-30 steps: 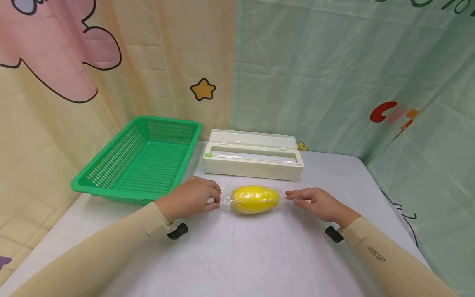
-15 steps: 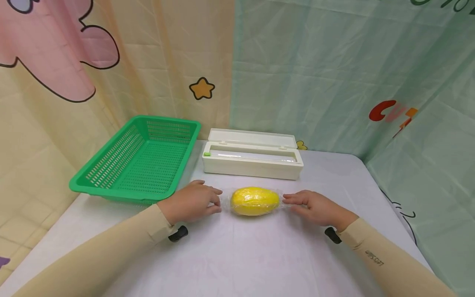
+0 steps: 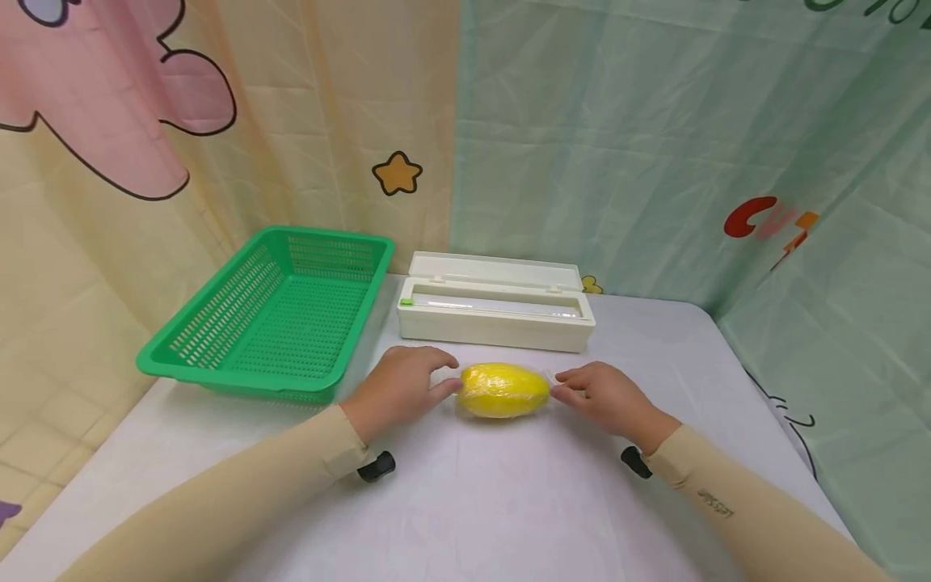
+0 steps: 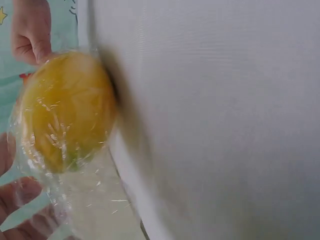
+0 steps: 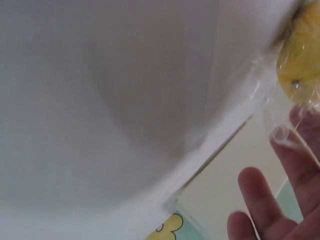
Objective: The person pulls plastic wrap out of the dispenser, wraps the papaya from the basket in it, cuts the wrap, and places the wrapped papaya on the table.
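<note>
A yellow oval melon [image 3: 503,391] wrapped in clear plastic wrap [image 4: 60,192] lies on the white tablecloth between both hands. My left hand [image 3: 398,388] is at its left end, thumb and index finger spread apart and the thumb tip against the wrapped end. In the left wrist view, its fingers [image 4: 22,195] show behind loose wrap. My right hand [image 3: 607,402] pinches the wrap at the melon's right end between thumb and index finger. The right wrist view has the film lying over a fingertip, while the other fingers [image 5: 260,197] are extended; the thumb is hidden there.
Behind the melon stands a white wrap dispenser box [image 3: 497,330], lid raised, with a green slider at its left. A green plastic basket [image 3: 240,378] sits at the back left. Printed curtains [image 3: 545,145] enclose the table [image 3: 502,501] at the back and sides.
My left hand has moved right to the melon's end, its thumb and index finger spreading. My right hand has come slightly left, closer to the melon. The melon has shifted slightly right.
</note>
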Demonstrator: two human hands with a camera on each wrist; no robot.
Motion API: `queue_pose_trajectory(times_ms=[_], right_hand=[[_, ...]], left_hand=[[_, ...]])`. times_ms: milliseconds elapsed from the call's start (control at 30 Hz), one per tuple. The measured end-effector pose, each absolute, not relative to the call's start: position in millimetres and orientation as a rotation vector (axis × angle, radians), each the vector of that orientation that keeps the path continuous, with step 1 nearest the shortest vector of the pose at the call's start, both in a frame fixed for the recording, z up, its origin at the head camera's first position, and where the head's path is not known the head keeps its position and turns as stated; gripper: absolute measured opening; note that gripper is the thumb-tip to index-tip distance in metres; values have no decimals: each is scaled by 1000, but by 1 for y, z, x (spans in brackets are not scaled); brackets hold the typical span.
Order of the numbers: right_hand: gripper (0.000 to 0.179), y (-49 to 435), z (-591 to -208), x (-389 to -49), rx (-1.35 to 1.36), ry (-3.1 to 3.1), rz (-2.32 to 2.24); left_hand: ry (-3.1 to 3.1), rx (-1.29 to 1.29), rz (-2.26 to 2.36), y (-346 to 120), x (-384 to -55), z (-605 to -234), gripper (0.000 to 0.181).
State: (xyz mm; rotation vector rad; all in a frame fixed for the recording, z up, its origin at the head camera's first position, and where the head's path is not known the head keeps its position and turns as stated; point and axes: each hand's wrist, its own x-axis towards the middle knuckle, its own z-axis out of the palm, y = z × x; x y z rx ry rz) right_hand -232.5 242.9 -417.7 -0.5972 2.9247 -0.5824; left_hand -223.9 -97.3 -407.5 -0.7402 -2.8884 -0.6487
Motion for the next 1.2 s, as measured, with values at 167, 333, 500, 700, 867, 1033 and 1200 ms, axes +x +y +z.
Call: queue_pose_trajectory(times_ms=[167,333,500,700,867,1033,1200], right_hand=[[33,234,-423,-231,-593,2986,-441],[36,227,-424,-229,-624,3025,-361],[37,224,-422,-230,-586,3022,-481],[36,218,-423,-233,-576,3045,-482],[33,216,-423,-232,-622,3060,-461],[34,215,-422,-231,-682,3088,-486],[35,215,-423,-230,-680,3114,-459]], left_hand=[[-2913,-779,-662,-88,-228,-418,49],[-2913,-770,-651,-88,-231,-422,53],[-2928,-740,-740,-85,-235,-422,49],[-2946,-618,-899,-80,-239,-424,33],[-2982,-568,-893,-78,-239,-422,36],[-3004,-587,-830,-75,-240,-419,41],[-3011,-551,-837,-70,-239,-420,49]])
